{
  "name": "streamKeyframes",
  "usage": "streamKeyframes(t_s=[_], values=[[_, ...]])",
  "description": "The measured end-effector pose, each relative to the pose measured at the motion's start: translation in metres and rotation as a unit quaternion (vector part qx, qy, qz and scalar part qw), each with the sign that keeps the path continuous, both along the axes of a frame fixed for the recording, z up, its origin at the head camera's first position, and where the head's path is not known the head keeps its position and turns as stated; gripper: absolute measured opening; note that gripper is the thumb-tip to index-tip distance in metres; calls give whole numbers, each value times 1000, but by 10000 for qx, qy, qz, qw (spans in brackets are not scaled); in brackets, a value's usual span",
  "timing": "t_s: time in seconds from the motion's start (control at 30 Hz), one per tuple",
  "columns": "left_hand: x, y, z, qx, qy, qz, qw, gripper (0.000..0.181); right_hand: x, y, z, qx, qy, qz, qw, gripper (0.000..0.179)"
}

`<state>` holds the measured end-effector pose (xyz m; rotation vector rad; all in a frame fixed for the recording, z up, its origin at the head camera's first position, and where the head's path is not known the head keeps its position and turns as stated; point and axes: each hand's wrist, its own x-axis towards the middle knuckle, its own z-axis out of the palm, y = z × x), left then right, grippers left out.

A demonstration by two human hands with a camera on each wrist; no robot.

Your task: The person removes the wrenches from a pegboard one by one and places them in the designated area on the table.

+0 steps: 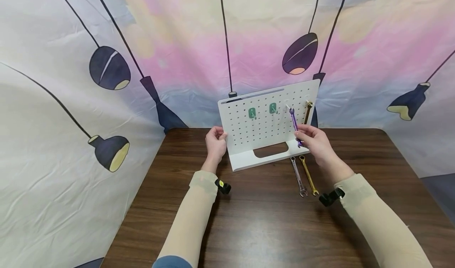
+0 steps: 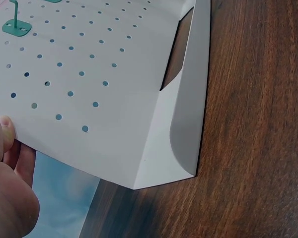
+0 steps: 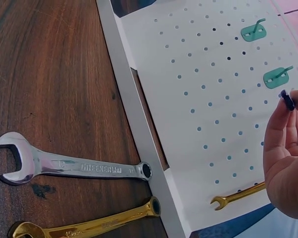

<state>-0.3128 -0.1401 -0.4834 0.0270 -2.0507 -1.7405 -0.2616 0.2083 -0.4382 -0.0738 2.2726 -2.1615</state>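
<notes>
While left hand [image 1: 216, 144] grips pegboard [image 1: 242, 126], right hand [image 1: 318, 144] pinches purple wrench [image 1: 294, 120].

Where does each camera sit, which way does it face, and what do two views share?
Head: on the head, facing forward and down at the pegboard and table; left hand, right hand and both forearms show.
Left wrist: on that wrist, facing the pegboard's lower left corner; part of the left hand shows.
Right wrist: on that wrist, facing pegboard and table; part of the right hand shows.
Shared: head and right wrist both show the silver wrench and gold wrench on the table.
</notes>
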Motion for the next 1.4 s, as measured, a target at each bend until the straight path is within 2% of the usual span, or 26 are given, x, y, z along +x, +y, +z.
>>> streamKeyframes(t_s=[0.47,0.57,0.7,0.97,1.23,1.4], values=[[2,1,4,74,23,-44,10000,11,-1,0,3,-334,-26,86,9994,40],[2,1,4,52,-12,-71,10000,11,0,1,3,-253,-11,82,9996,43],[2,1,4,41,-30,-84,10000,10,1,1,4,-226,22,62,9997,38],[1,2,1,-12,-61,-58,10000,9,3,1,8,67,123,14,9999,51],[4,1,-2,66,-67,-46,9999,10,8,10,-1,-35,56,122,9999,50],[3,0,-1,79,-14,-62,9999,10,15,25,-10,301,-16,259,9992,54]])
